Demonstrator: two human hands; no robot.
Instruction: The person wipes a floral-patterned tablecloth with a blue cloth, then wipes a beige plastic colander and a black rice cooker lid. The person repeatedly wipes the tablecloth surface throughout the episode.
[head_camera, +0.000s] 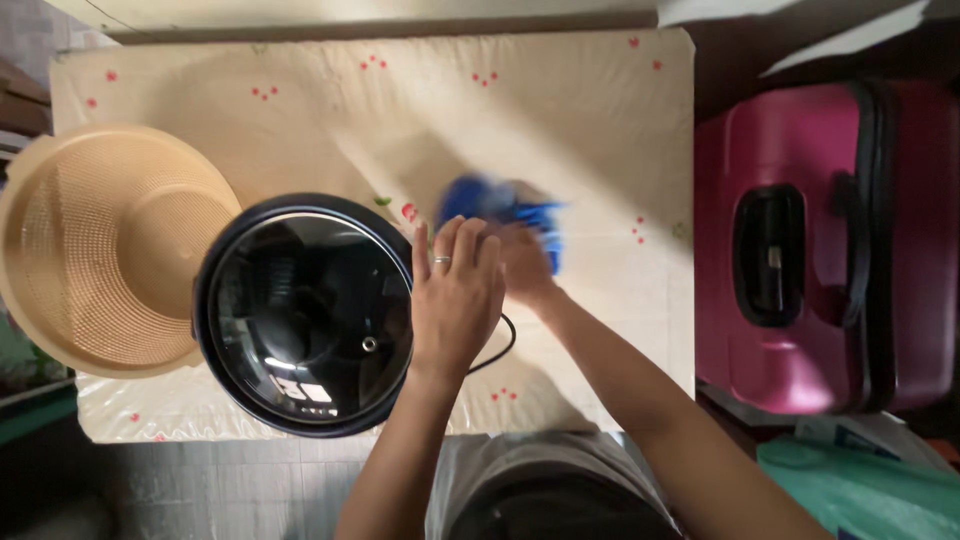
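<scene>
My left hand (455, 295) lies flat against the right side of a round black cooker with a glass lid (305, 315), fingers together, a ring on one finger. Just behind it my right hand (525, 262) grips a blurred blue cloth (500, 205) pressed on the table beside the cooker. The cloth is partly hidden by both hands. A thin black cord (500, 350) loops out from under my left wrist.
A cream tablecloth with small red dots (560, 110) covers the table. A beige woven basket (100, 250) sits at the left, touching the cooker. A magenta hard suitcase (830, 250) stands right of the table. A green bag (860, 490) lies at the bottom right.
</scene>
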